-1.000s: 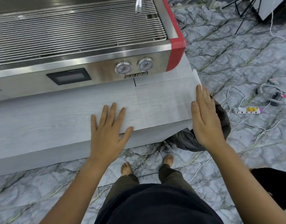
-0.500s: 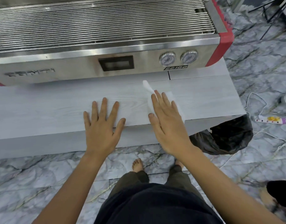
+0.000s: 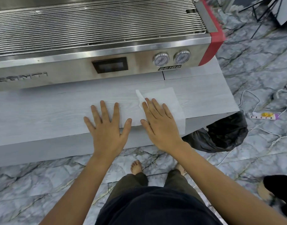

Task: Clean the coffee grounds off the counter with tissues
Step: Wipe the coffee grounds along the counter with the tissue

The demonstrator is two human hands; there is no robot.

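Observation:
A white tissue [image 3: 165, 99] lies spread flat on the pale grey wood-grain counter [image 3: 42, 114], its near edge drooping over the counter's front. My right hand [image 3: 160, 120] rests palm down on the tissue's left part, fingers straight and slightly apart. One tissue corner is folded up beside my fingertips. My left hand [image 3: 107, 124] lies flat on the bare counter just left of it, fingers spread, holding nothing. I see no coffee grounds on the visible counter.
A steel espresso machine [image 3: 107, 62] with a red side panel stands along the back of the counter. A black bin bag [image 3: 223, 135] sits on the marble floor below the counter's right end. Cables and a power strip [image 3: 264, 115] lie on the floor at the right.
My right hand came from the counter's right end to the left with the tissue. The tissue now lies more spread out under it. My left hand stayed flat on the counter.

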